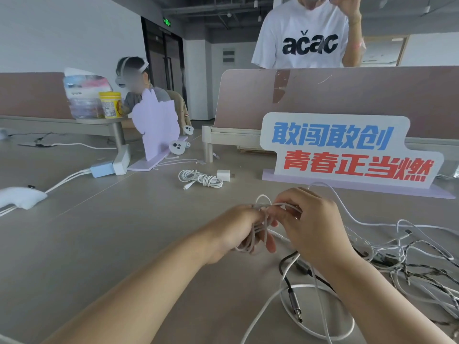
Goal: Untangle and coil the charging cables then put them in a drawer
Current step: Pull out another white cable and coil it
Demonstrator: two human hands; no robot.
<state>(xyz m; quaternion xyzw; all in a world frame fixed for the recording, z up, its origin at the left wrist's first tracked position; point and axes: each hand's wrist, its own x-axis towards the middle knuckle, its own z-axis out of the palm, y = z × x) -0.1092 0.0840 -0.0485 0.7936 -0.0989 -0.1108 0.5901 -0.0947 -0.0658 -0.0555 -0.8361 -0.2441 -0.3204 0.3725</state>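
My left hand (239, 230) grips a small coil of white cable (258, 234) wound in loops over its fingers. My right hand (310, 227) pinches a strand of the same white cable at the top of the coil, and the free length arcs off to the right. A tangled heap of cables (407, 259), white, black and braided, lies on the table at the right. A black cable with a metal plug (295, 306) lies near my right forearm. A finished white cable bundle (201, 179) rests farther back beside a white charger plug (224, 175).
A white sign with blue and red characters (347, 150) stands behind my hands. At the left are a blue power adapter (101, 170), a white device (19, 197) and a lilac cutout stand (156, 125). Two people are beyond the desk dividers (347, 95).
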